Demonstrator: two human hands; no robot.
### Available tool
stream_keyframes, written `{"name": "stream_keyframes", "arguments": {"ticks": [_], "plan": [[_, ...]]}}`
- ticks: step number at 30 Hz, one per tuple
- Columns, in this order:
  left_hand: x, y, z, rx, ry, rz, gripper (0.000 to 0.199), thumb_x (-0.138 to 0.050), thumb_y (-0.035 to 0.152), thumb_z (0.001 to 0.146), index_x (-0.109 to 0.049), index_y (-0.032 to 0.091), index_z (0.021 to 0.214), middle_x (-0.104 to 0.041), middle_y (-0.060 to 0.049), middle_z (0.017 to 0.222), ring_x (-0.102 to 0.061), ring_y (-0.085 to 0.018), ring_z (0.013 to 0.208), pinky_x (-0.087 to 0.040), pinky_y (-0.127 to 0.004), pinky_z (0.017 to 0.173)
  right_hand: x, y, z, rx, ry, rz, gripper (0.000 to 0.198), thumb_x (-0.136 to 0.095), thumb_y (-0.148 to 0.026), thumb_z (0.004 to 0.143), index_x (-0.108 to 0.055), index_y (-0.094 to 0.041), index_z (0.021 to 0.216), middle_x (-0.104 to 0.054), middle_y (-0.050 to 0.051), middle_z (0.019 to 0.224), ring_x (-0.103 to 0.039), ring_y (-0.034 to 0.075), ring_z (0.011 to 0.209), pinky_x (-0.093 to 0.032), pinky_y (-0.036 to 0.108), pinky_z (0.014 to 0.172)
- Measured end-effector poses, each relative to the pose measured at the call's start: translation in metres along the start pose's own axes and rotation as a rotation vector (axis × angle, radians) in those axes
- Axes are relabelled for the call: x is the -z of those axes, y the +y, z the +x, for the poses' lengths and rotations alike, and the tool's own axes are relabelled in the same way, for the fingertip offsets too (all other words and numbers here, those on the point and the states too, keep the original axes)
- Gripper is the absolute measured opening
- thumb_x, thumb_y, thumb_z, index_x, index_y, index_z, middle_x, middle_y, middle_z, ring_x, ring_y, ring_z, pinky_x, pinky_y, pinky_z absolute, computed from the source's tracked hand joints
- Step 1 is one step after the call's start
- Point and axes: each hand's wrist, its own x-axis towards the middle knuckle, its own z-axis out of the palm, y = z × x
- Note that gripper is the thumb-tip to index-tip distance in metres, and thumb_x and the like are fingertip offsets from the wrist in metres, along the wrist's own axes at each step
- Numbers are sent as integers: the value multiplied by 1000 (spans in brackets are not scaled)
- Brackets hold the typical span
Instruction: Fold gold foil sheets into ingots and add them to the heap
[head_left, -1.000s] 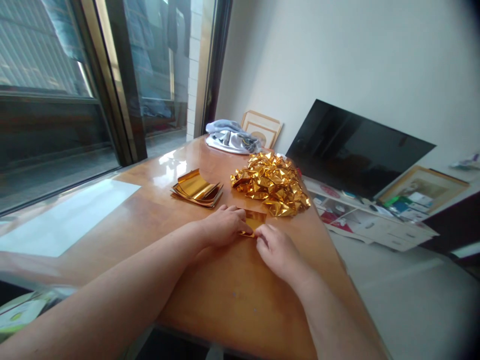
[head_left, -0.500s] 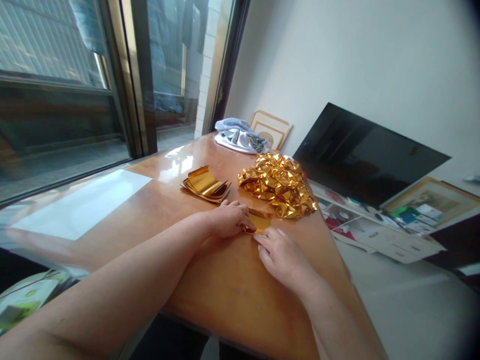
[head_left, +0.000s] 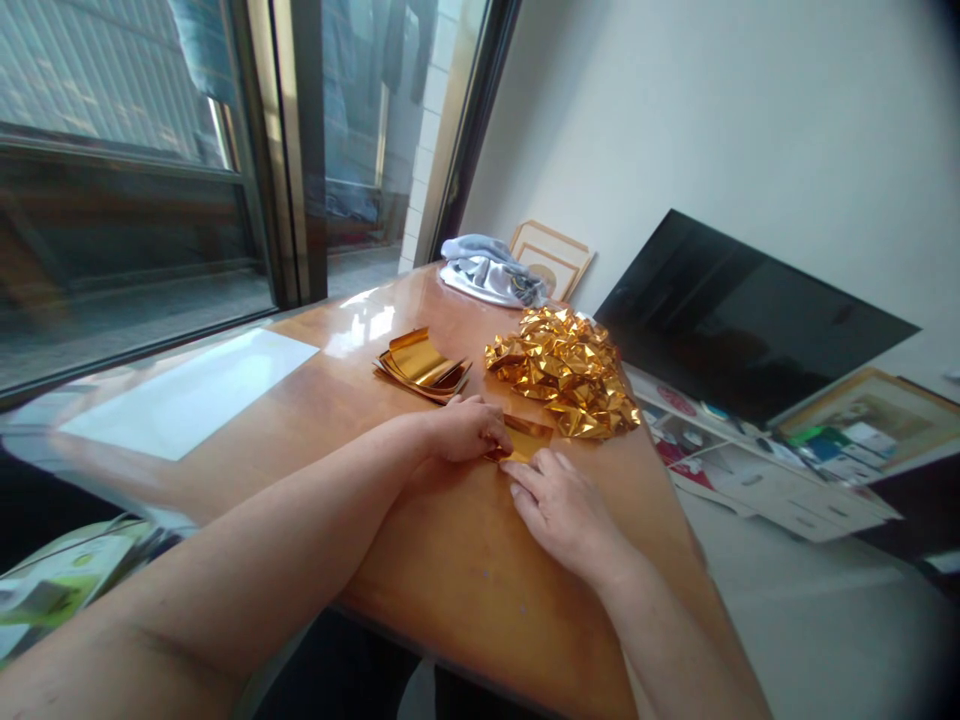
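Observation:
A sheet of gold foil paper (head_left: 531,438) lies on the wooden table, partly covered by my hands. My left hand (head_left: 466,428) is closed at its left side, fingers curled down on the near left part. From the right, my right hand (head_left: 564,505) pinches the near edge, its index fingertip almost meeting the left fingers. The fold under the fingertips is too covered to make out. Just beyond my left hand rests a stack of curled gold foil sheets (head_left: 416,362). Folded gold foil pieces (head_left: 562,370) form a shiny heap behind the sheet, to the right.
The wooden table (head_left: 450,560) ends at a slanted right edge. A white sheet (head_left: 195,390) lies at its left, and grey-blue cloth (head_left: 491,275) sits at the far end. Beyond are a framed picture (head_left: 551,262), a television (head_left: 750,300) and a white cabinet (head_left: 780,490).
The whole view has shifted slightly, so the table's things appear a little farther right. Both hands stay on the foil sheet, with the right fingertips slightly closer to the left fingers.

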Motion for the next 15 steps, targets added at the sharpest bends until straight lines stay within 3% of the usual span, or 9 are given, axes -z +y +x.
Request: {"name": "stream_keyframes", "arguments": {"ticks": [8, 15], "plan": [[-3, -4, 3, -13, -2, -15, 26, -54, 28, 90, -76, 39, 100, -69, 2, 113, -54, -21, 103, -35, -34, 91, -1, -4, 6, 20, 10, -5, 30, -52, -37, 97, -63, -31, 124, -58, 8, 97, -53, 25, 94, -41, 37, 86], [-5, -6, 4, -9, 5, -4, 29, -55, 25, 89, -75, 39, 105, -69, 2, 114, -56, -21, 104, -37, -33, 92, -8, -1, 8, 74, 25, 88, 27, -49, -29, 98, -63, -26, 121, -61, 8, 108, -52, 24, 99, -42, 36, 90]]}}
